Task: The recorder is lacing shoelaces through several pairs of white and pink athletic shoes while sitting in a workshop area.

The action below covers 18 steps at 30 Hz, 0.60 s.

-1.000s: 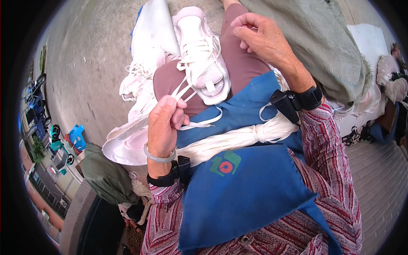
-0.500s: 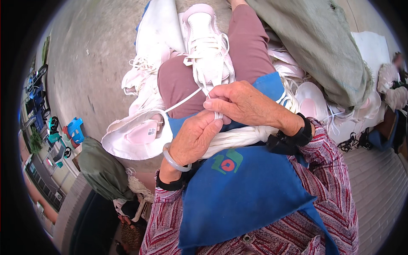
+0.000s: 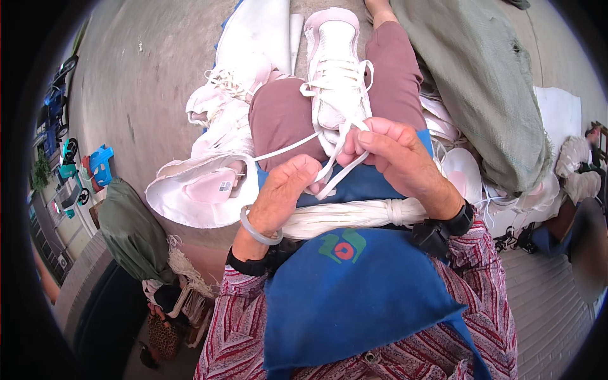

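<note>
Concrete yard; both hands (image 3: 342,177) prob. tying sneaker (image 3: 337,76) lace (image 3: 335,168).

Bright, even daylight with soft, faint shadows. The middle is sharp. Fisheye bending grows toward the rim, and a black vignette rings the picture. The white shoe (image 3: 339,69) at 12 o'clock looks slightly washed out. A blurred patch sits at 3 o'clock.

We see a small pale rectangular label (image 3: 225,185) with dark print inside the pink-lined white shoe upper lying at the left of the lap. On the blue cloth apron over the lap we find a printed emblem (image 3: 342,246), green shapes around a red ring, just below the bundle of white laces. We make out no packages, signs or screens.
</note>
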### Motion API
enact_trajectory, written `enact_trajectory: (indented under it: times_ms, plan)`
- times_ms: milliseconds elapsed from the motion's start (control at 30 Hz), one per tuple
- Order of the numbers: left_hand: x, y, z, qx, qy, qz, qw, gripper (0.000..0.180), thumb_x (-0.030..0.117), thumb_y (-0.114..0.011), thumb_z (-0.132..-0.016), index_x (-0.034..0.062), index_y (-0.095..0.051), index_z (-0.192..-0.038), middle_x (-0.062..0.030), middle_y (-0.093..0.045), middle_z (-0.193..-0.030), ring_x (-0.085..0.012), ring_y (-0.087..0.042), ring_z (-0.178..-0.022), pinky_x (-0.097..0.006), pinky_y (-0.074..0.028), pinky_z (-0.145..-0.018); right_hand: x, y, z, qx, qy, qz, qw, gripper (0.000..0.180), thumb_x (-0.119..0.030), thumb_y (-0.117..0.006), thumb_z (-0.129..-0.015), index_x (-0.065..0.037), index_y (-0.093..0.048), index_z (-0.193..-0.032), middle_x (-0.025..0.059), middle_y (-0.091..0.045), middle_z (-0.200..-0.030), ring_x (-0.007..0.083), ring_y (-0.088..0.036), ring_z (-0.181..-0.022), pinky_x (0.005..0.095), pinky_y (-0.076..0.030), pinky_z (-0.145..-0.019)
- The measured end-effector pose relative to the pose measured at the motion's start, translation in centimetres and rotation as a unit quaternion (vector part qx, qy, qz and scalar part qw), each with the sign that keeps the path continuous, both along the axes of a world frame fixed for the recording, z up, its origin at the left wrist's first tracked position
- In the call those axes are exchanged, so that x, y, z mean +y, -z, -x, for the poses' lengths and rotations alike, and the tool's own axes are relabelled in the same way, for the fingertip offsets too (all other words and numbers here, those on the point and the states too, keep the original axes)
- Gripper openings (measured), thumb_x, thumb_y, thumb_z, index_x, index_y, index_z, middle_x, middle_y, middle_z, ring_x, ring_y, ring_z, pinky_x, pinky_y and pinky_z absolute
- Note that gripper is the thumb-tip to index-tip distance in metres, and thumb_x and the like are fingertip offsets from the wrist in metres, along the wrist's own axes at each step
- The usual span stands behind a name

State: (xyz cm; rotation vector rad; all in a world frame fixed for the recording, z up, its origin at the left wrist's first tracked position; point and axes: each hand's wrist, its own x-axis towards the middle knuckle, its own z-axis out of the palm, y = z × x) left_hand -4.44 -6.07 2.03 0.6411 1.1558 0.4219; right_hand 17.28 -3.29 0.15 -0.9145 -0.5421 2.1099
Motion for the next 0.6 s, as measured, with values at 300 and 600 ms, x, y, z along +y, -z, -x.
enact_trajectory:
  times_ms: [300, 600]
  plan:
    - [0.8, -2.1, 2.3, 0.074, 0.066, -0.047, 0.994, 0.034, 0.032, -0.045, -0.100, 0.0030, -0.053, -0.085, 0.0028, -0.042, -0.061, -0.0053, -0.045, -0.054, -0.026, -0.050, -0.061, 0.8, -0.5, -4.6, -0.341, -0.040, -0.089, 0.935, 0.026, -0.027, -0.057, -0.095, -0.003, -0.063, -0.087, -0.0072, -0.044, -0.059, 0.0002, -0.036, -0.048, 0.0173, -0.027, -0.043]
    - [0.3, -3.8, 6.5, -0.010, -0.251, -0.169, 0.953, 0.032, 0.022, -0.045, -0.098, 0.0009, -0.050, -0.074, -0.0069, -0.054, -0.076, -0.0141, -0.054, -0.069, -0.030, -0.048, -0.072, 0.4, 0.7, -5.6, -0.342, 0.067, -0.013, 0.937, 0.010, -0.013, -0.060, -0.092, -0.004, -0.061, -0.096, -0.0092, -0.046, -0.067, -0.0022, -0.031, -0.048, 0.0169, -0.023, -0.042]
